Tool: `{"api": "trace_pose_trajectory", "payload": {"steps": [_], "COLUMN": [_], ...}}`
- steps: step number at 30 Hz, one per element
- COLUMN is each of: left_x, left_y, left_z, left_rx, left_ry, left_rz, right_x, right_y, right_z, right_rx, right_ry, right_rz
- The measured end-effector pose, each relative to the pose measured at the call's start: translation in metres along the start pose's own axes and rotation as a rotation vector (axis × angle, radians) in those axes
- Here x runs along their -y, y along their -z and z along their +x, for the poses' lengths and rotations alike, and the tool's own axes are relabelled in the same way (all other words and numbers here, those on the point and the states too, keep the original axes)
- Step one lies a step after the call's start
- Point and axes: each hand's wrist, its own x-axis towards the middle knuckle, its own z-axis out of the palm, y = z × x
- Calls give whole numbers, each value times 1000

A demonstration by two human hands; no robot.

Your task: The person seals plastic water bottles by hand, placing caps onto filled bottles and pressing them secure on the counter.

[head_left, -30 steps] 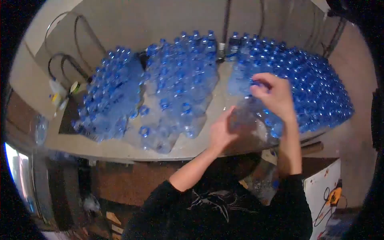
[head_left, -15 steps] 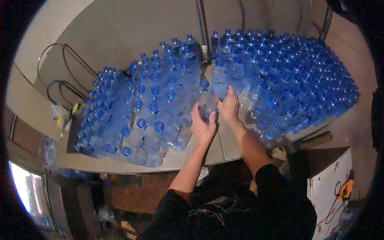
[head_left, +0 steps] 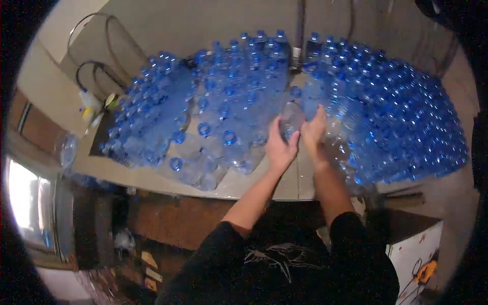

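Between my two hands a clear bottle with a blue cap [head_left: 292, 118] stands on the pale counter [head_left: 244, 187]. My left hand [head_left: 281, 147] is wrapped round its near left side. Against its right side lies my right hand [head_left: 314, 127], the fingers pointing away from me; it also borders a bluish bottle [head_left: 314, 96]. To the right is a dense block of blue-capped bottles [head_left: 401, 117]. A looser group of bottles [head_left: 229, 101] stands to the left, and another group [head_left: 152, 112] is at the far left.
Dark hoses [head_left: 96, 63] curve along the wall at the back left. A yellow-labelled bottle [head_left: 88, 113] and a roll of tape [head_left: 111, 100] are near the counter's left end. Below right stands a white box [head_left: 414, 254] with an orange tool [head_left: 426, 272].
From the right-hand bottles, my right hand has moved left to the bottle beside my left hand. Both hands now close round that bottle. The view has shifted between frames.
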Motion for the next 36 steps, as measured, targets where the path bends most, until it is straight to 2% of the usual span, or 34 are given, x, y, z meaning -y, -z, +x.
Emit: {"api": "trace_pose_trajectory", "payload": {"steps": [4, 10, 19, 25, 36], "left_x": [3, -3, -1, 2, 2], "left_y": [-3, 3, 4, 2, 3], "left_z": [0, 0, 0, -4, -1], "left_rx": [12, 66, 42, 20, 21], "left_ry": [-4, -20, -13, -27, -10], "left_rz": [22, 56, 33, 44, -6], "right_x": [25, 26, 32, 27, 36], "right_y": [21, 23, 24, 22, 27], "right_z": [2, 1, 2, 0, 10], "right_rx": [104, 27, 88, 50, 82], "right_ry": [-149, -6, -143, -40, -83], "right_rz": [-42, -102, -52, -78, -136]}}
